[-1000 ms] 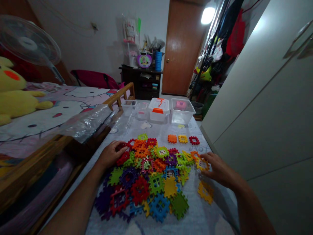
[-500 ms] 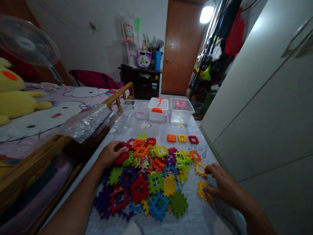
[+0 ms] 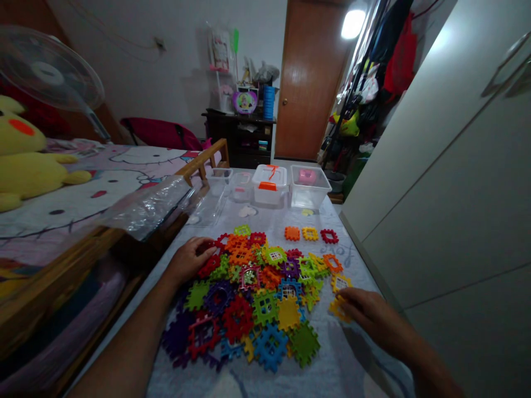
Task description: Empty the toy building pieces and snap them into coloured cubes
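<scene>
A heap of colourful plastic interlocking building tiles (image 3: 265, 307), square with notched edges, lies in front of me. My left hand (image 3: 193, 258) rests against the heap's left edge beside a red tile (image 3: 209, 266), thumb and fingers apart. To the right of the heap, my right hand (image 3: 370, 314) has its fingers together on a yellow tile (image 3: 340, 309), partly covered by the hand. Just beyond it lies a yellow window tile (image 3: 341, 283), with an orange frame tile (image 3: 332, 263) farther off.
An orange tile (image 3: 292, 233), a yellow frame tile (image 3: 310, 234) and a red frame tile (image 3: 329, 236) form a row behind the heap. Clear plastic boxes (image 3: 310, 193) stand at the table's far end. A wooden bed rail (image 3: 203, 160) borders the left, a white cabinet (image 3: 452, 221) the right.
My right hand has closed on the nearer yellow tile and shifted it slightly away from me, towards the yellow window tile. The left hand stays at the heap.
</scene>
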Demonstrator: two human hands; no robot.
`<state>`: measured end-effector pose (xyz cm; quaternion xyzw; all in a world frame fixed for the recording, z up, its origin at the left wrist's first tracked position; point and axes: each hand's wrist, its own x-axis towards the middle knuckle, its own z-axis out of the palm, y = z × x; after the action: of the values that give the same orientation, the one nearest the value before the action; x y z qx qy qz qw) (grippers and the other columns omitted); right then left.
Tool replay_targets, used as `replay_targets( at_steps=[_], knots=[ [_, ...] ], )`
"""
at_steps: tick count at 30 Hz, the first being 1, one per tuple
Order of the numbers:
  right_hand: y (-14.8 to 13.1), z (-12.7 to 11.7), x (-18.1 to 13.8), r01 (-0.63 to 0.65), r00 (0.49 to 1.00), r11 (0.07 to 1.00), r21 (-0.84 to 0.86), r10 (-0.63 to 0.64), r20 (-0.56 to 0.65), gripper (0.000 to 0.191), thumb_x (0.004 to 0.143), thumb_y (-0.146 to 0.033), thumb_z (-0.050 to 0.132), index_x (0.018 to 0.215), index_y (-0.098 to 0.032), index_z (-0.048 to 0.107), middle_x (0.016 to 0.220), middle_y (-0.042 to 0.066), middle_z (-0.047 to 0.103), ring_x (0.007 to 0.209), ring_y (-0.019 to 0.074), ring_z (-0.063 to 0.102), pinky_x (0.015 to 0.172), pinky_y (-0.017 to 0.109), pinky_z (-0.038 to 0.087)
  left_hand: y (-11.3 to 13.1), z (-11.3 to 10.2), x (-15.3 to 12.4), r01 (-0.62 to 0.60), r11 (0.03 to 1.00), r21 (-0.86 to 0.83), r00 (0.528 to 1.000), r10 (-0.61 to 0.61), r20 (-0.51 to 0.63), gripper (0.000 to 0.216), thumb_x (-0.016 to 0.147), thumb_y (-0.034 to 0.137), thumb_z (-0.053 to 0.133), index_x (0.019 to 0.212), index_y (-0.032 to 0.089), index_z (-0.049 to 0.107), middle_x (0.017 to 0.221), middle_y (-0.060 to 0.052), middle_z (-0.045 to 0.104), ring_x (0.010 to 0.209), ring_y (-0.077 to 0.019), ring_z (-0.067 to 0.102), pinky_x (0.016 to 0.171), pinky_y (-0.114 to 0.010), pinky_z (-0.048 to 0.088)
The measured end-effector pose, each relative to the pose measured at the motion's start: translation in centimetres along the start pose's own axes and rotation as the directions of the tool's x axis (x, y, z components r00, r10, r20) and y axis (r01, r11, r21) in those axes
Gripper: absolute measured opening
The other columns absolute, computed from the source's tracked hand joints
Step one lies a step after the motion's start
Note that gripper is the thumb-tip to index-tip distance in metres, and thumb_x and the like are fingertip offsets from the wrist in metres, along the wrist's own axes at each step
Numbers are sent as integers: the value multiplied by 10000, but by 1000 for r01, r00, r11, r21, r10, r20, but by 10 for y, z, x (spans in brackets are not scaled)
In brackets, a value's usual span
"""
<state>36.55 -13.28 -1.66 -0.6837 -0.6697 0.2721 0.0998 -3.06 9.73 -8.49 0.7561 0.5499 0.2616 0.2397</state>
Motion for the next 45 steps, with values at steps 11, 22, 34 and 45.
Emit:
replay_targets(
  at_steps=[11,22,34,45],
  knots=[
    [37,-13,60,-23,949,976,-217,-47,-312,229,817,-233,542,988,-200,692,985,99,627,948,239,600,852,349,467,-2,0,0,-17,1000,-6,1000,17,1,482,737,588,548,965,189,695,924,-58,667,832,-222,650,772,-317,515],
    [57,-5,78,-92,949,967,-237,13,-315,215,804,-191,500,864,-197,706,916,81,604,895,210,579,808,297,452,-2,1,1,3,1000,-19,1000,-2,16,482,742,590,542,976,193,683,936,-62,660,861,-230,639,804,-336,509],
    [33,-17,34,-57,979,996,-67,42,-201,120,800,-310,534,782,-208,594,804,53,629,721,185,588,650,295,470,-6,2,1,-13,1000,-12,1000,14,23,488,757,592,534,992,188,674,948,-62,651,871,-228,635,812,-333,503],
    [7,29,5,-24,982,981,-190,-13,-186,371,664,-289,728,995,-243,568,1098,101,579,1047,288,537,928,416,450,-1,-1,0,-13,1000,21,1000,13,12,488,745,601,533,971,195,683,933,-57,663,857,-226,647,792,-321,512]
  ],
)
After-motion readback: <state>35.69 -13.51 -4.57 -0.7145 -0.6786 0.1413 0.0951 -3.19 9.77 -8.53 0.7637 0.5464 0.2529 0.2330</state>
